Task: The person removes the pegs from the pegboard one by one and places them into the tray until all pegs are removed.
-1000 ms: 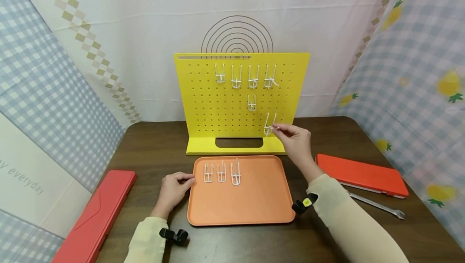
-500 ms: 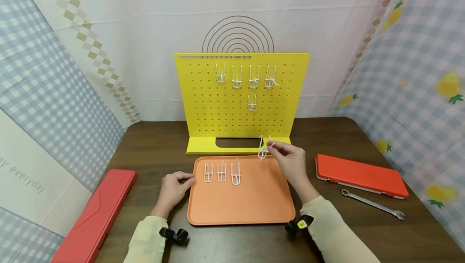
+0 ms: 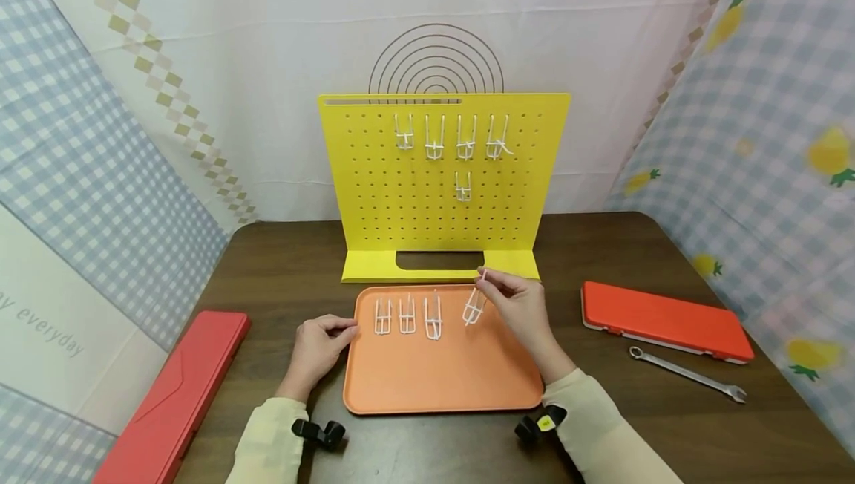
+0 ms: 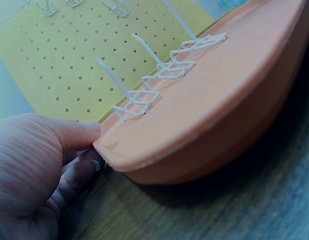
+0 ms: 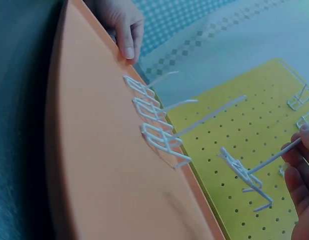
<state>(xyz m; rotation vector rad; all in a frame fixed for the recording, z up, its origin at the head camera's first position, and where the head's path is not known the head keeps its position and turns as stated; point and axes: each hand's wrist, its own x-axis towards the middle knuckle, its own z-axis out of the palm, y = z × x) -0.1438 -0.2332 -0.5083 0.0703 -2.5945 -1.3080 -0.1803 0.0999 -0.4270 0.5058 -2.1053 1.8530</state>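
My right hand pinches a white wire pegboard hook by its long prong, above the right part of an orange tray. In the right wrist view the hook's frame hangs apart from the tray. My left hand pinches the tray's left rim, thumb on top and fingers below it in the left wrist view. Three similar hooks lie in a row at the tray's upper left, prongs pointing up. Behind stands a yellow pegboard with a row of hooks near its top and one hook lower down.
A red case lies on the brown table at the left. To the right are an orange-red case and a metal combination wrench. A printed cloth hangs behind the pegboard.
My right hand has brought its hook from in front of the pegboard's lower right down and toward me, over the tray, tilting it. My left hand has stayed on the tray rim.
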